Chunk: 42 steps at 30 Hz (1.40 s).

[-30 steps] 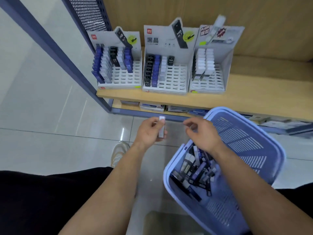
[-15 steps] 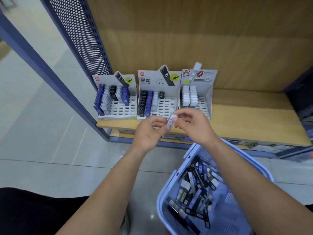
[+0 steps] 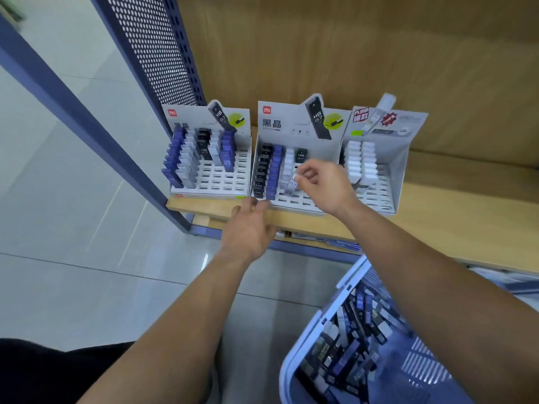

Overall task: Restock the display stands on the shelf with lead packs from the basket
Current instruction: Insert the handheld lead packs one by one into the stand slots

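Head view, looking down at a wooden shelf (image 3: 452, 205), where the right hand (image 3: 323, 185) hovers over the middle display stand (image 3: 291, 123), one of three in a row. Its grip is narrow: thumb and fingertips pinch the upper end of a white lead pack (image 3: 291, 182), and the pack's lower end sits at the white column of slots, just right of the blue column. Whether it has entered a slot cannot be told. To seat it well, the pack should probably be kept upright, lined up with the nearest free white slot and pressed straight down without nudging the blue packs beside it. The left hand (image 3: 248, 228) holds nothing; its fingers are relaxed and reach to the stand's near front edge, well placed to steady it. The basket (image 3: 348, 279) sits near and to the right, well apart, with many loose packs (image 3: 355, 339) inside.
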Tool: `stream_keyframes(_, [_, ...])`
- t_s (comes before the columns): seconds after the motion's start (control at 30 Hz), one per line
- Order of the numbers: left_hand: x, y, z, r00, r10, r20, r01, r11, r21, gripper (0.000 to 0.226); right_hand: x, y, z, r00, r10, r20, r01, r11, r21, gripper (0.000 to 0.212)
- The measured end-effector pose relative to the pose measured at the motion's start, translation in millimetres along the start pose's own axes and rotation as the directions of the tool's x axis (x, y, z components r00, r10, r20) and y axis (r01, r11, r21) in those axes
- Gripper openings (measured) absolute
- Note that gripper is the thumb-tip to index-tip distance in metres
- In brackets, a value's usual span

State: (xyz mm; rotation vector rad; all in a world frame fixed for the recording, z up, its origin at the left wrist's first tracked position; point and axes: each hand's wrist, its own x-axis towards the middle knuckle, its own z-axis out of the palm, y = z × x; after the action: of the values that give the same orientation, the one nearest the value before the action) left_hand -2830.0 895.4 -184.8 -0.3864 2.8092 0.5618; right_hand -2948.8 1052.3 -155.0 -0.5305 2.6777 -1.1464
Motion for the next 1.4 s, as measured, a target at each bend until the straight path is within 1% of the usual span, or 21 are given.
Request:
stream_keyframes(0.17, [3,-6,11,1.000,0.015,-0.015,-0.016,1.000,-0.024,0.059,5,1,8,1.000,0.026,-0.008,-0.026,1.000,0.010,0.004])
stream_keyframes(0.33, [4,-11,14,1.000,0.013,-0.013,-0.013,0.998,-0.060,0.059,5,-1,12,0.999,-0.044,0.007,0.044,0.996,-0.072,0.006])
stream_keyframes(0.57, [4,-15,18,1.000,0.009,-0.015,-0.011,0.993,-0.122,0.060,1,-2,14,0.998,-0.062,0.019,0.063,0.995,-0.081,0.006])
stream_keyframes(0.73, [4,-17,20,1.000,0.009,-0.029,-0.013,0.990,-0.142,0.061,-7,2,16,0.994,-0.089,0.068,0.095,0.990,-0.105,0.007])
stream_keyframes(0.87, [3,-17,18,1.000,0.014,-0.013,-0.016,0.988,-0.156,0.061,5,1,18,0.991,-0.136,0.004,0.134,0.975,-0.179,0.008])
stream_keyframes(1.07, [0,-19,12,1.000,0.028,-0.012,-0.030,0.985,-0.168,0.057,14,-7,26,0.991,-0.132,0.030,0.135,0.955,-0.265,0.010])
stream_keyframes(1.2, [-8,-16,1,1.000,0.014,-0.018,-0.018,0.971,-0.239,0.055,14,-8,24,0.996,-0.090,0.012,0.090,0.961,-0.263,0.011])
stream_keyframes(1.27, [-15,-16,-4,1.000,0.006,-0.013,-0.009,0.966,-0.257,0.054,11,-6,25,0.996,-0.091,-0.012,0.085,0.963,-0.257,0.009])
stream_keyframes(1.4, [-24,-18,-11,1.000,-0.017,0.011,0.019,0.957,-0.289,0.053,1,0,32,0.998,-0.059,-0.010,0.054,0.965,-0.257,0.004])
